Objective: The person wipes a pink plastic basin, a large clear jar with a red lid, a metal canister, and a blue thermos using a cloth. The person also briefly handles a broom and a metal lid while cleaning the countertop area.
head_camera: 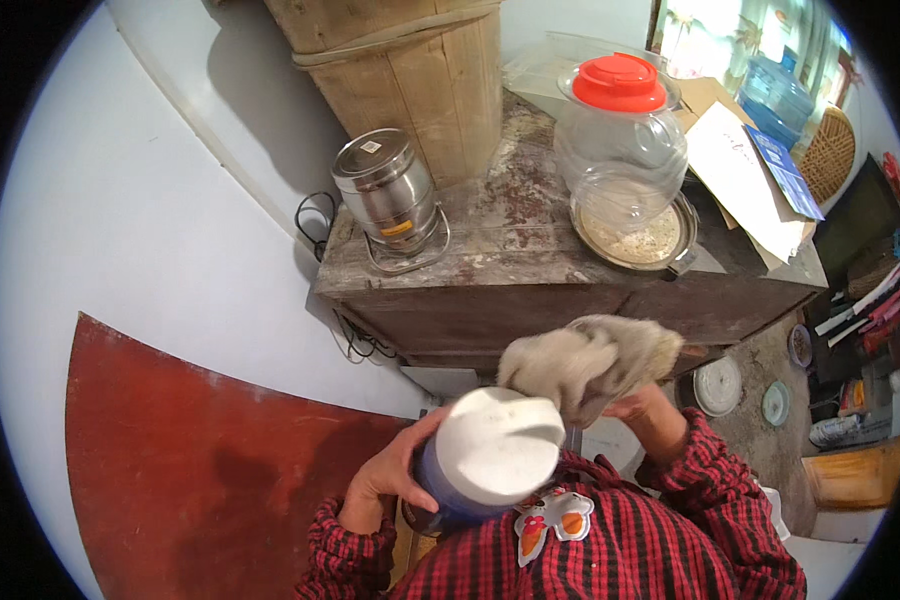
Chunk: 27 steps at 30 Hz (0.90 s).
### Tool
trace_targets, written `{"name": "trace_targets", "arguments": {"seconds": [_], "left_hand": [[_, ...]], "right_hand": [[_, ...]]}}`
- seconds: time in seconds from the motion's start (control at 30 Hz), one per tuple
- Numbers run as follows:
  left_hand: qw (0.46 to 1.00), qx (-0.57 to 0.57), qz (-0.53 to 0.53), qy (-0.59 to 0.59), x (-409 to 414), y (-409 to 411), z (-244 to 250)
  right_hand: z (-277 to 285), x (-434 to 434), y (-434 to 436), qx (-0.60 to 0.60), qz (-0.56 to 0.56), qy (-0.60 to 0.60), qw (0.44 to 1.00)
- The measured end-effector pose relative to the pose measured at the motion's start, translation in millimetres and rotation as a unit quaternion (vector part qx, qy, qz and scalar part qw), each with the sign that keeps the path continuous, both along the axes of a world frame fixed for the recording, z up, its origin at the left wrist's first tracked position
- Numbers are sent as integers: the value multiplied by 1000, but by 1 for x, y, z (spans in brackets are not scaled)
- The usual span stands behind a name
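Note:
In the head view, my left hand (397, 469) grips the side of a blue container with a white lid (499, 442), perhaps a jug, held before my chest. A rumpled, greyish-beige cloth (589, 364) is in my right hand (641, 416), just right of the white lid. The cloth hides part of that hand's fingers. Beyond both hands stands a worn wooden cabinet (487, 255) with a stained top.
On the cabinet are a stainless steel canister (388, 191), a wooden barrel (420, 97), a clear plastic jar with a red lid (622, 142) and cardboard (750, 180). A red panel (232, 450) covers the lower left wall. Bowls (718, 386) are at the lower right.

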<state>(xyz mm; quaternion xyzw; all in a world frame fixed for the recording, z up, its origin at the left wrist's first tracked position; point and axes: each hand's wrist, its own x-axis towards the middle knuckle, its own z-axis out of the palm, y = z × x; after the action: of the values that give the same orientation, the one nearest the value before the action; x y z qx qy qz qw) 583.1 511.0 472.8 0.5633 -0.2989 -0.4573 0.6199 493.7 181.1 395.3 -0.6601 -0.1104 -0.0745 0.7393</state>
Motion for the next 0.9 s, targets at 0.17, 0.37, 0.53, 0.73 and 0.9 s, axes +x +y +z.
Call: {"name": "trace_targets", "arguments": {"seconds": [0.17,0.37,0.53,0.73,0.9], "left_hand": [[989,21,-109,-93,-16,-8,6],[966,35,-192,-170,-18,-30,12],[964,44,-186,-187,-20,-36,16],[962,86,-118,-231,-26,-44,48],[942,174,-35,-283,-39,-39,58]], "right_hand": [[-1,-18,22,12,251,104,962],[64,-1,32,-153,329,-61,930],[46,3,26,-81,267,-10,960],[51,37,28,130,216,-90,964],[133,-30,35,-278,-1,46,959]]}}
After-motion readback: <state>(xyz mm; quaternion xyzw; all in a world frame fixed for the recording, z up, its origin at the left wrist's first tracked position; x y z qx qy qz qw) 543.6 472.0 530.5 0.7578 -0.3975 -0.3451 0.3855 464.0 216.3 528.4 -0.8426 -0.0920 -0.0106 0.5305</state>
